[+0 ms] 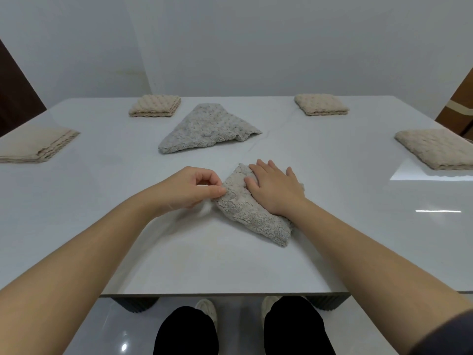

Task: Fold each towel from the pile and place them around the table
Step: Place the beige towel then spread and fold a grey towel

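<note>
A small grey fluffy towel (252, 216) lies folded into a narrow strip on the white table (204, 265) in front of me. My right hand (275, 190) presses flat on its upper half with straight fingers. My left hand (192, 188) pinches the towel's left edge between thumb and curled fingers. A second grey towel (204, 128) lies loosely spread, unfolded, at the table's middle.
Folded beige towels sit around the table: one at the far left (154, 105), one at the left edge (35, 144), one at the far right (321, 105), one at the right edge (435, 148). My legs and shoes show below the near table edge.
</note>
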{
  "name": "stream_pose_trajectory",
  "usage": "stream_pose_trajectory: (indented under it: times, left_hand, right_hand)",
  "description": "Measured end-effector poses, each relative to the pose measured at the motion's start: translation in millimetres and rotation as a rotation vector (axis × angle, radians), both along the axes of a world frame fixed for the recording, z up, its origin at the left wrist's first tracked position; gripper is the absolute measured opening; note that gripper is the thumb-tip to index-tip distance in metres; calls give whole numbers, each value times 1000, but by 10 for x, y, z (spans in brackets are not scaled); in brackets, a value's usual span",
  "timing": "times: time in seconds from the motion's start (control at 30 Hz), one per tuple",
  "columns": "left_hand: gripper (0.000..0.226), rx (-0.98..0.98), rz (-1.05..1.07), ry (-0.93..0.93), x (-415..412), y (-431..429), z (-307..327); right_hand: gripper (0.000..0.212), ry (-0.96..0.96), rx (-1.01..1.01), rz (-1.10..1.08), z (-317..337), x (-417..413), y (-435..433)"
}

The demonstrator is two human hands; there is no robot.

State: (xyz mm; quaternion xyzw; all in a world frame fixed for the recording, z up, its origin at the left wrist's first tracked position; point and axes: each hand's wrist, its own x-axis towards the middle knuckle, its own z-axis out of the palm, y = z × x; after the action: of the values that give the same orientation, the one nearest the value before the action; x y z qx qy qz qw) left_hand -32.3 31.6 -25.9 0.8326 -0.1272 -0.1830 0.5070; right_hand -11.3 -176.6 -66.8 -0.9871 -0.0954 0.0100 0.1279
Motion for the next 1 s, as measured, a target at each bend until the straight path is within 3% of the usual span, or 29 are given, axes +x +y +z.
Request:
stream_pose_trajectory:
  times: [0.13,0.3,0.37,0.57,0.7,0.83,1.0]
  left_hand:
    - [18,164,-95,-96,-18,24,-42]
    - [18,-94,-11,-209,-5,-22,-119]
    - [19,-146,-12,-163,-3,-43,-131]
    - [38,12,-80,-170,67,103,-183]
    - [33,59,-223,-25,57,85,-159]
    - [10,15,-206,83,93,4,-55]
    - [16,-35,-279,273,156,-55,44]
  right_hand:
    - [53,-6,-2,-6,7,-6,5]
    - [53,-2,-8,-4,17,-10,9]
    - [52,-1,-9,-2,18,-6,7]
    - [54,4,-1,-4,-22,19,7]
    - [54,1,-5,-12,-28,25,7]
    - [54,1,-17,-15,-29,26,8]
    - [54,10,-23,-15,-21,25,12]
